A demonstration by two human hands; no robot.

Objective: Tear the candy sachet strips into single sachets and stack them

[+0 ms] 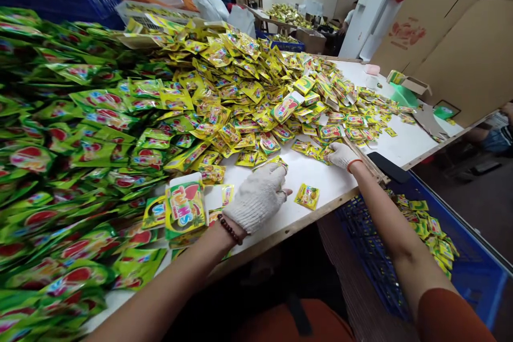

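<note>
Left hand [257, 197], gloved, curled over a yellow sachet [270, 162], grip unclear! Right hand [340, 156] open on more sachets [306, 148].

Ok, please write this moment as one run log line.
left hand: gloved, touching a yellow sachet | right hand: gloved, on loose sachets | beside: white table
</note>
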